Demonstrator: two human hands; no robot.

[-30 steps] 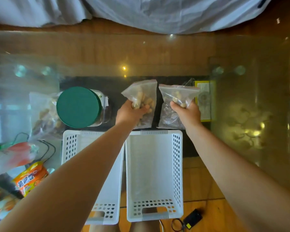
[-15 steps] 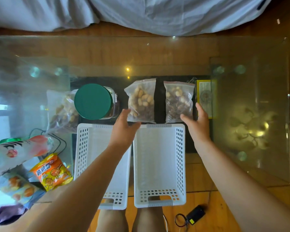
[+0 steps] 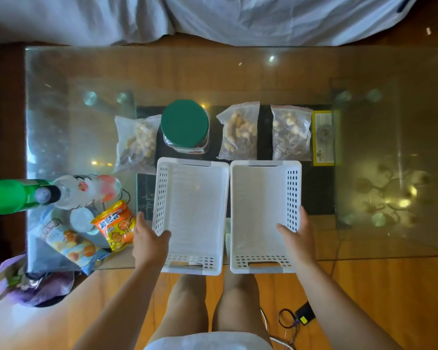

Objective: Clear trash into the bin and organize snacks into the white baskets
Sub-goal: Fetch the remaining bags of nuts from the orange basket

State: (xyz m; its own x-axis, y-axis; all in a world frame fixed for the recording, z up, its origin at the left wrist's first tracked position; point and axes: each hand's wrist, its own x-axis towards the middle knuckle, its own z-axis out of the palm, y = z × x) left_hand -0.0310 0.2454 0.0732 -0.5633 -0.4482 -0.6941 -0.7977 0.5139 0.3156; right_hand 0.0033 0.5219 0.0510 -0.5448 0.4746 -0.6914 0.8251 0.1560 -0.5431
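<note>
Two empty white baskets stand side by side at the near edge of the glass table. My left hand (image 3: 149, 240) grips the left wall of the left basket (image 3: 195, 193), thumb inside. My right hand (image 3: 296, 235) grips the right wall of the right basket (image 3: 261, 193), thumb inside. Beyond them lie three clear bags of nuts, the left bag (image 3: 137, 142), the middle bag (image 3: 239, 132) and the right bag (image 3: 291, 133), plus a green-lidded jar (image 3: 185, 126). An orange snack pack (image 3: 115, 224) lies just left of my left hand.
At the table's left end are a green bottle (image 3: 10, 195), a clear bottle (image 3: 84, 189) lying down and a blue snack bag (image 3: 66, 245). A purple bag (image 3: 33, 289) sits on the floor at left. A black adapter with cable (image 3: 304, 315) lies on the floor by my right arm.
Both hands let go of the two nut bags, which now lie on the table, and drew back to grip the outer walls of the baskets. The camera view pulled back.
</note>
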